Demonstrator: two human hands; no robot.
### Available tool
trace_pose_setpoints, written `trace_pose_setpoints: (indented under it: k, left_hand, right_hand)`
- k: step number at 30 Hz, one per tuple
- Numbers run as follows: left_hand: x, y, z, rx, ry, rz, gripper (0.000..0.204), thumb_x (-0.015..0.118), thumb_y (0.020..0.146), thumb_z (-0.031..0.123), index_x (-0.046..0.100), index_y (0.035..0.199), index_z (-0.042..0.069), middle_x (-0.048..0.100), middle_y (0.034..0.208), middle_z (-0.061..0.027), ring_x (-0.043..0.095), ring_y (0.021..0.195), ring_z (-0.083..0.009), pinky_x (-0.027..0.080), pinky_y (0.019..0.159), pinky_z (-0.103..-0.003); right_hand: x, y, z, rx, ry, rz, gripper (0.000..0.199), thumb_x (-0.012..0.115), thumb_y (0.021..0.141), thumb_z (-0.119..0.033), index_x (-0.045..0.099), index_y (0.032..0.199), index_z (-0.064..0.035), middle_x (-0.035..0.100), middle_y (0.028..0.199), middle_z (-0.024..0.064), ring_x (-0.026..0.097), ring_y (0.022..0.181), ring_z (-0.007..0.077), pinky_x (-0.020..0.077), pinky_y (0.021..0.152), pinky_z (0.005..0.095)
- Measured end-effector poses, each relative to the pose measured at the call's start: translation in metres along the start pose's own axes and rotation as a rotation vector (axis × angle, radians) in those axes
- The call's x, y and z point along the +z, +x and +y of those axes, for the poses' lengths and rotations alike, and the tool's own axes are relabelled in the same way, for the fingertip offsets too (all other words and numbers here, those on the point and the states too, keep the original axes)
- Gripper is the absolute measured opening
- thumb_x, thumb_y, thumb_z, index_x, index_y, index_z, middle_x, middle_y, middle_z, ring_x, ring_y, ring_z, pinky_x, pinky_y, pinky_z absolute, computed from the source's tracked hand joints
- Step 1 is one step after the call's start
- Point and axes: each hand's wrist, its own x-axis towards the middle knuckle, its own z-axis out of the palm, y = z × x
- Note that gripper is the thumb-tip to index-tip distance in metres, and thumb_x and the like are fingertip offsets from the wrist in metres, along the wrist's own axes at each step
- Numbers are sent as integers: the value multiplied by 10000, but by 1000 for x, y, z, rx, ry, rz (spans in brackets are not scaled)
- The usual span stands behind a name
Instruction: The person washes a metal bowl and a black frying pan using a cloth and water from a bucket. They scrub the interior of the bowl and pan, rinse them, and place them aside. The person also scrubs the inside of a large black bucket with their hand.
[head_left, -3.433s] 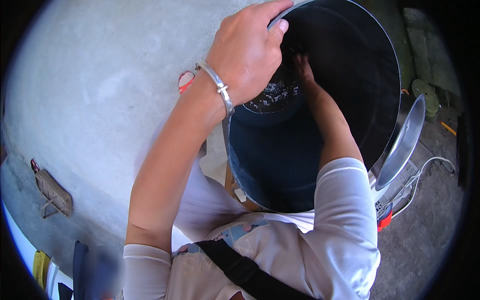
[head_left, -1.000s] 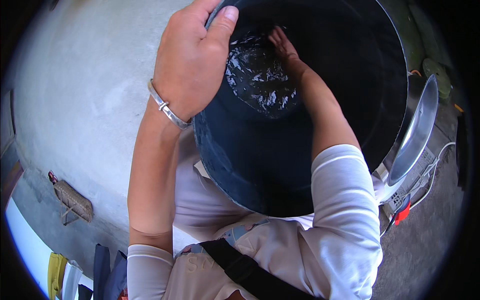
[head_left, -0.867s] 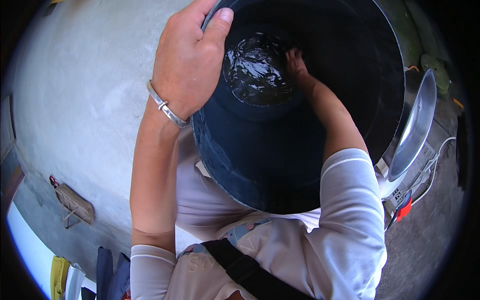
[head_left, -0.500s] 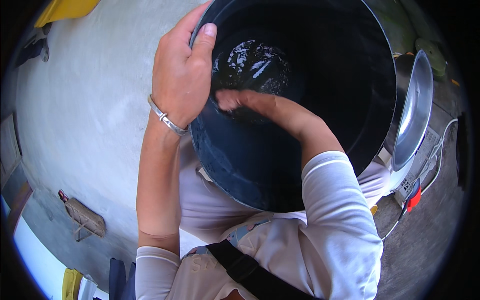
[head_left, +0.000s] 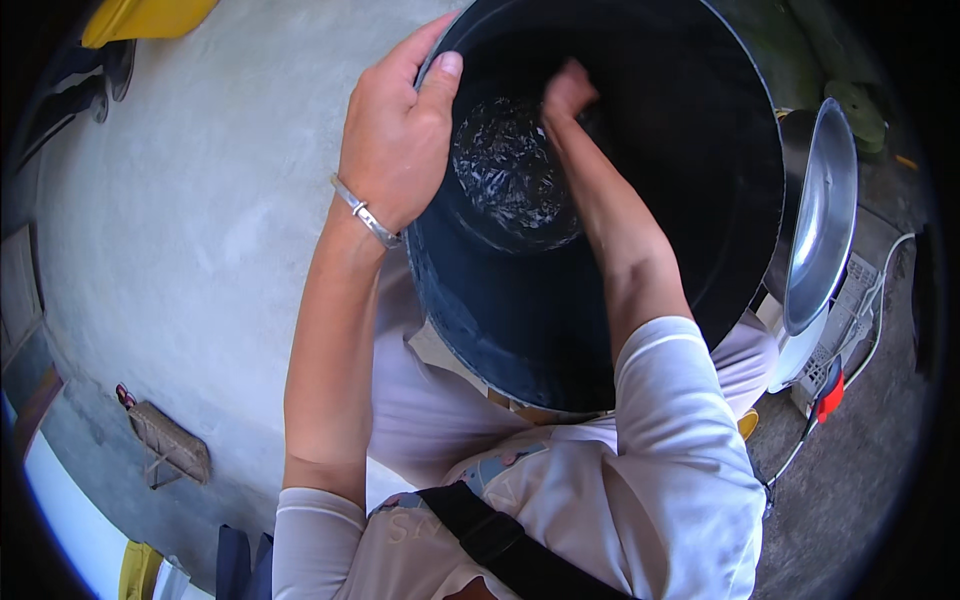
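A large dark bucket [head_left: 490, 335] is tilted in front of my lap with its mouth toward me. My left hand [head_left: 402, 140] grips its left rim, thumb on the edge and fingers largely hidden behind the wall. Rippling water [head_left: 508, 175] lies at the bottom and catches the light. Inside the bucket, my right hand [head_left: 571, 90] is beside the far right edge of the water, by the dark inner wall. Motion smears its fingers, so whether it holds anything does not show.
A shiny metal basin [head_left: 825, 220] stands on edge to the right of the bucket. Behind it are a grey plastic crate [head_left: 850, 300], a white cable and a red-and-black object [head_left: 829, 393]. At left, a small low stool [head_left: 168, 440] stands on the concrete floor. Another person's shoes [head_left: 118, 70] show at upper left.
My right hand has swept from the left side of the water to the far right inside the bucket. The bucket's left rim and my left hand have shifted slightly right.
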Motion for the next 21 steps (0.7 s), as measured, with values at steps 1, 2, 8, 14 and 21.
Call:
trace_pose_setpoints:
  k: [1, 2, 8, 14, 21]
  left_hand:
    - [-4, -4, 0, 5, 46, -4, 342, 482, 933, 195, 536, 1216, 11, 642, 1042, -88, 594, 945, -172, 447, 850, -273]
    - [-2, -4, -1, 4, 18, -7, 340, 483, 933, 194, 537, 1215, 12, 642, 1040, -87, 594, 941, -173, 447, 849, -272]
    - [-10, -3, -3, -30, -17, 0, 330, 487, 930, 186, 542, 1206, 14, 646, 1029, -81, 594, 932, -165, 446, 842, -270]
    - [-4, 1, -1, 46, -15, 26, 326, 487, 924, 179, 542, 1194, 4, 648, 1014, -96, 597, 919, -174, 449, 836, -287]
    - [4, 3, 6, 35, -20, 83, 324, 476, 887, 96, 527, 1188, -11, 596, 1069, -209, 580, 993, -307, 435, 875, -338]
  right_hand:
    - [13, -27, -30, -148, -258, -250, 192, 392, 887, -129, 573, 900, -66, 592, 911, 148, 521, 977, 291, 363, 879, 436]
    - [22, -41, -32, -435, -429, -422, 200, 397, 880, -152, 575, 906, -65, 584, 878, 153, 510, 950, 332, 347, 840, 469]
    - [-86, -174, -47, -517, -318, -1842, 243, 351, 907, -188, 541, 923, -38, 565, 911, 172, 562, 894, 306, 454, 819, 409]
    - [-166, -70, 46, -269, -1444, -1911, 326, 471, 903, -247, 560, 1166, -76, 511, 1254, 152, 511, 1138, 280, 440, 907, 389]
    - [-148, -141, 113, -606, -1351, -1449, 506, 536, 835, -307, 453, 1307, -142, 293, 1406, 134, 255, 1278, 397, 297, 977, 529]
